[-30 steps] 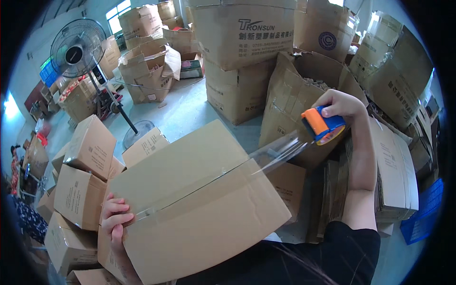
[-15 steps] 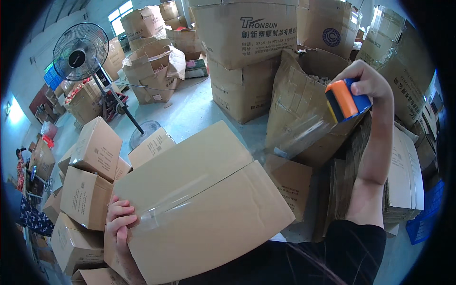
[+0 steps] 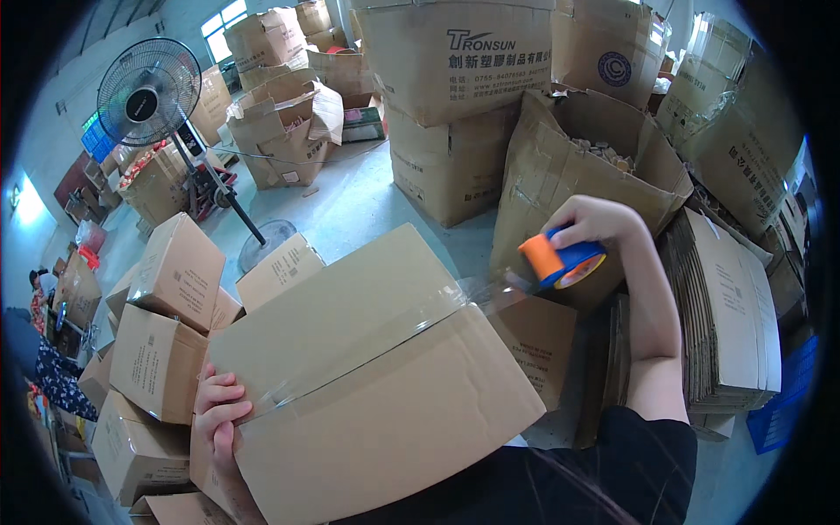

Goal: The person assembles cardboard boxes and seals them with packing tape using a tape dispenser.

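A closed cardboard box (image 3: 385, 402) lies before me, its two top flaps meeting at a slanting seam. My left hand (image 3: 223, 407) grips its left end, fingers bent over the top edge and thumb along the side. In my right hand (image 3: 599, 220), just beyond the box's right end, is an orange and blue tape dispenser (image 3: 544, 260). A strip of clear tape (image 3: 492, 293) stretches from the dispenser to the right end of the seam. Along the seam the clear tape shows glossy patches, and some is stuck near my left fingers.
Several smaller closed cartons (image 3: 159, 363) are heaped at my left. A pedestal fan (image 3: 144, 101) stands beyond them. Large open cartons (image 3: 586, 192) and stacked ones (image 3: 455, 61) rise ahead. Flattened cardboard (image 3: 726, 297) and a blue crate (image 3: 779, 402) are at the right.
My right hand has brought the tape dispenser down and to the left, closer to the box's right end. The tape strip is shorter and lower. My left hand and the box stay put.
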A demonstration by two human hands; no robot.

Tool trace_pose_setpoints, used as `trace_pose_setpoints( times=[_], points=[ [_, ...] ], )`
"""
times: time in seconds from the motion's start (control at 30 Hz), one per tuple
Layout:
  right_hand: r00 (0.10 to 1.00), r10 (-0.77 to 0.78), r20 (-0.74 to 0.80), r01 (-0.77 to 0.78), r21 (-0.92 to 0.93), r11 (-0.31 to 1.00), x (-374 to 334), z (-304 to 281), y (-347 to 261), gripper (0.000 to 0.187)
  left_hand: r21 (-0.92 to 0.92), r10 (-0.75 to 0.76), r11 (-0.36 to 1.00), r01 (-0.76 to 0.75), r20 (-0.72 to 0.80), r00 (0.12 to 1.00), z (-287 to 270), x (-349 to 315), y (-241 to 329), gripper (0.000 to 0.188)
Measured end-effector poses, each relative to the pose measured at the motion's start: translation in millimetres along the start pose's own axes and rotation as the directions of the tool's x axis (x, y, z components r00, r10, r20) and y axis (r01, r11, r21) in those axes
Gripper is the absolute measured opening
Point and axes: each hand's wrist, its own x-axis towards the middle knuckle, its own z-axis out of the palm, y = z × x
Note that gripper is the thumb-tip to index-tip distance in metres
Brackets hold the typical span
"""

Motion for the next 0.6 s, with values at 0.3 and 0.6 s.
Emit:
trace_pose_setpoints(
  times=[0.3,0.6],
  points=[
    [0.996,-0.092,0.006,0.082,-0.531,0.844,29.3,78.9,-90.9,0.044,0.011,0.113,0.994,-0.113,-0.172,0.979,21.1,-4.2,-6.3,0.031],
    [0.936,-0.328,-0.131,0.024,-0.903,0.43,36.8,112.0,-113.4,0.008,-0.081,0.023,0.996,-0.032,-0.111,0.994,33.6,-3.2,-4.8,0.051]
  ],
)
